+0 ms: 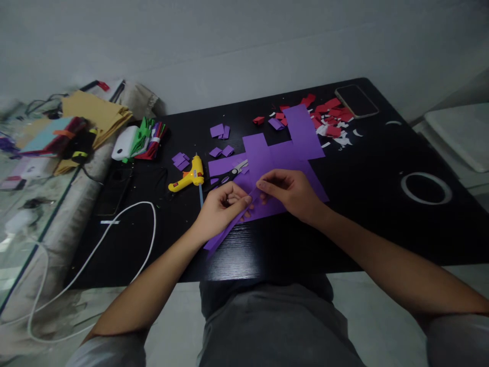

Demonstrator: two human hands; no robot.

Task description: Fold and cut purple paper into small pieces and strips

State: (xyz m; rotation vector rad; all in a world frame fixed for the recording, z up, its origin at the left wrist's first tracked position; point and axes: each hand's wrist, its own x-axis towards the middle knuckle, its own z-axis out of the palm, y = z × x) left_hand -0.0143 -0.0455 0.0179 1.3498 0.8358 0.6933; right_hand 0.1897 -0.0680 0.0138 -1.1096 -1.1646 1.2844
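Observation:
My left hand (219,208) and my right hand (290,191) both pinch a narrow purple paper strip (225,232) that slants from my fingertips down toward the table's near edge. Under my hands lie large purple paper sheets (284,150) on the black table (382,224). Black-handled scissors (229,175) rest on the purple paper just beyond my left hand. A yellow glue gun (190,176) lies left of the scissors.
Small purple squares (219,131) and red and white paper scraps (330,118) are scattered at the back. A phone (356,100) lies far right, a white ring (426,187) to the right. A white cable (126,229), paper stacks (148,137) and clutter sit left.

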